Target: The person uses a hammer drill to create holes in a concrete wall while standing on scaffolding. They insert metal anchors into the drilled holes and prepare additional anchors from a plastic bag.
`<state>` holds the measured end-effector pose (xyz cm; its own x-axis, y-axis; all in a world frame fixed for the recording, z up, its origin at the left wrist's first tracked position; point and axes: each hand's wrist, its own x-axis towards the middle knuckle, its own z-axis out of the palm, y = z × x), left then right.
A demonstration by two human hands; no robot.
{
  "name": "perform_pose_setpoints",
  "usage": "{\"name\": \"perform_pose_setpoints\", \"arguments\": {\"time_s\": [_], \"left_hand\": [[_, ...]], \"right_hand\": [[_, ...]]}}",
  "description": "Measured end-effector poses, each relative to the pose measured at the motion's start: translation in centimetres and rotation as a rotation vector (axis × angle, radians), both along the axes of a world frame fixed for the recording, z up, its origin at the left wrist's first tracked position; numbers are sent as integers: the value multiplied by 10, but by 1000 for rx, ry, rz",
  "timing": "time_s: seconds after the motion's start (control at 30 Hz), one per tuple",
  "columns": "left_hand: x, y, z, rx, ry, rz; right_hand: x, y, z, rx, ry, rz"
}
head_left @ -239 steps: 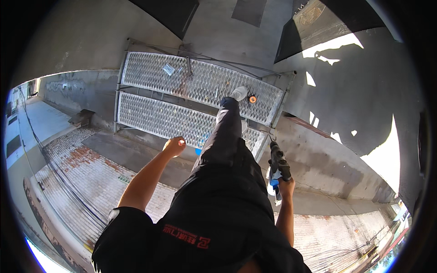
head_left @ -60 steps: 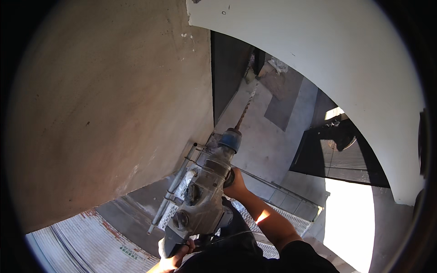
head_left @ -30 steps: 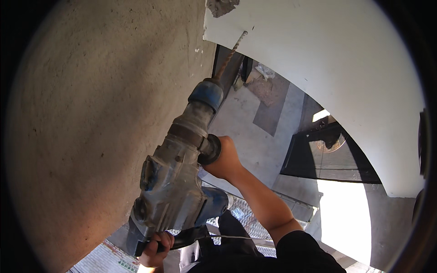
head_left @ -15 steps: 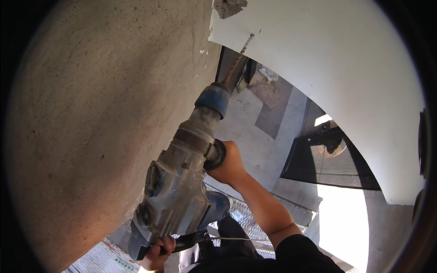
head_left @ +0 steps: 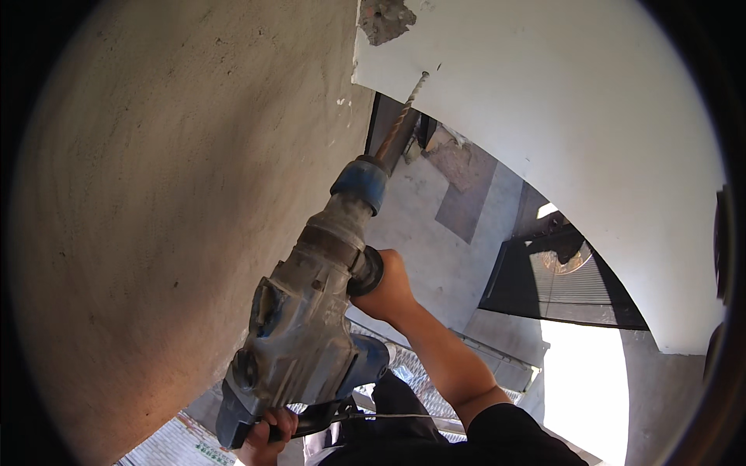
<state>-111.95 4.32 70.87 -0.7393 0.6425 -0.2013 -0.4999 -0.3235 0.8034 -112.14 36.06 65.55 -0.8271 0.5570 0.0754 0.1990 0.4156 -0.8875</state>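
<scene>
A large, dusty rotary hammer drill point(head_left: 311, 303) slants up across the middle, with a blue collar near its front. Its long spiral drill bit point(head_left: 400, 128) reaches a smooth white surface point(head_left: 559, 101), where the tip meets a small dark hole. My right hand point(head_left: 386, 287) is closed around the round-ended side handle at the drill's right. At the lower left, my left hand point(head_left: 266, 436) has its fingers wrapped round the rear handle; part of that hand is hidden by the drill body.
A rough plastered wall point(head_left: 171, 194) rises close along the left. A broken grey patch point(head_left: 385, 19) marks the white surface's corner. Far below are a grey floor point(head_left: 420, 202), a dark ribbed panel point(head_left: 559, 279) and metal mesh point(head_left: 420, 365). A thin cord point(head_left: 396, 415) runs near my legs.
The white surface, its hole and the bit tip sit slightly lower in view. The drill front has shifted a little down with them. Both hands keep their grip.
</scene>
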Motion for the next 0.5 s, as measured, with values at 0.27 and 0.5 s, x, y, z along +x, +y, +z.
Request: {"name": "perform_pose_setpoints", "arguments": {"time_s": [0.27, 0.5], "left_hand": [[-15, 10, 37, -64, 72, 27], [-16, 3, 40, -156, 88, 60]], "right_hand": [[-17, 6, 10, -130, 94, 21], [-23, 5, 11, -104, 97, 30]]}}
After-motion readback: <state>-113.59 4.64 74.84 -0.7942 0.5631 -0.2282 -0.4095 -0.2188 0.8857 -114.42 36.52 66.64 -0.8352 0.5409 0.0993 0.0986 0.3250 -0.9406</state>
